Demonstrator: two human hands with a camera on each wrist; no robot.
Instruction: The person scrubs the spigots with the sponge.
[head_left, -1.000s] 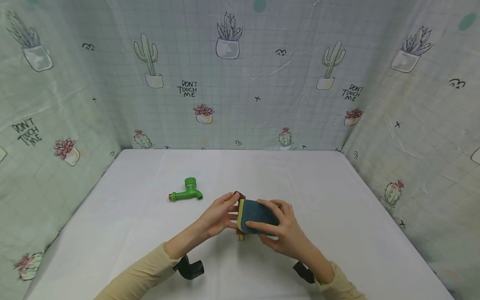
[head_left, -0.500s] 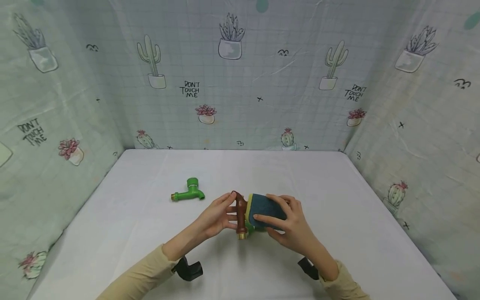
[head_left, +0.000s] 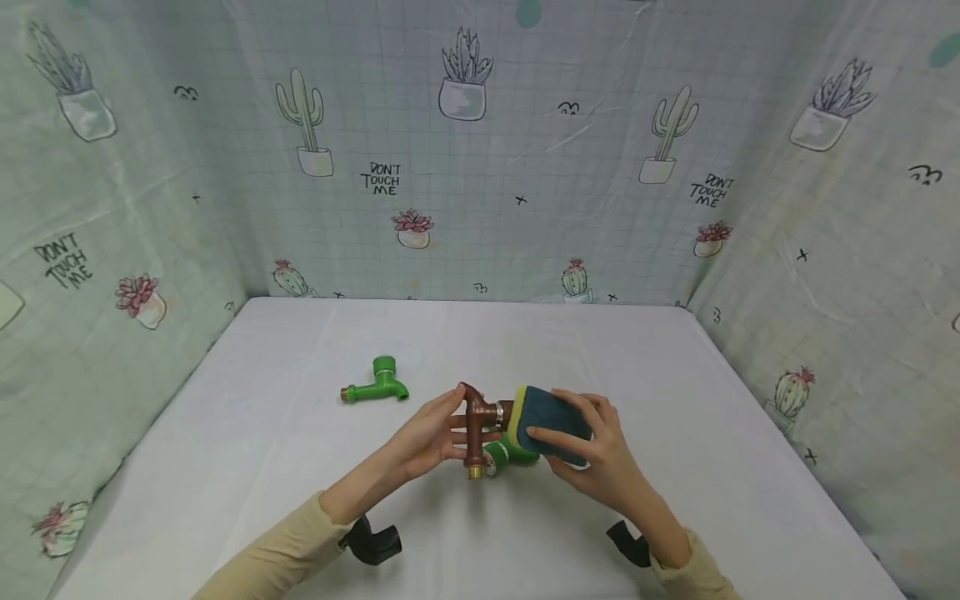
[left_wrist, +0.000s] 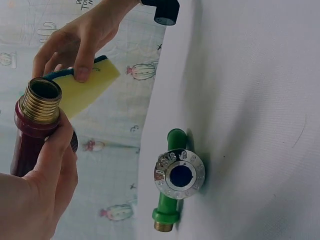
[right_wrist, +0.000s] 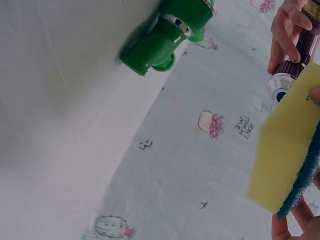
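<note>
My left hand [head_left: 426, 435] grips a brown tap [head_left: 475, 429] above the table, its brass threaded end pointing toward me. The open bore of that thread shows close up in the left wrist view. In my right hand [head_left: 606, 462] is a sponge [head_left: 553, 425], yellow on one side with a dark blue-green scouring layer on the other. Its yellow face is toward the tap's knob end, which it partly hides in the head view; whether they touch I cannot tell. Below the two hands, a green tap [head_left: 517, 452] lies on the table, partly covered by the sponge.
Another green tap [head_left: 377, 382] with a brass end lies farther back on the left of the white table [head_left: 300, 500]. Patterned cloth walls [head_left: 480, 167] with cactus drawings stand behind and at both sides. Black devices [head_left: 372, 546] sit at the wrists.
The sponge has moved right from over the brown tap, uncovering the tap's body and knob collar. The left hand and tap have shifted slightly left. More of the green tap below shows.
</note>
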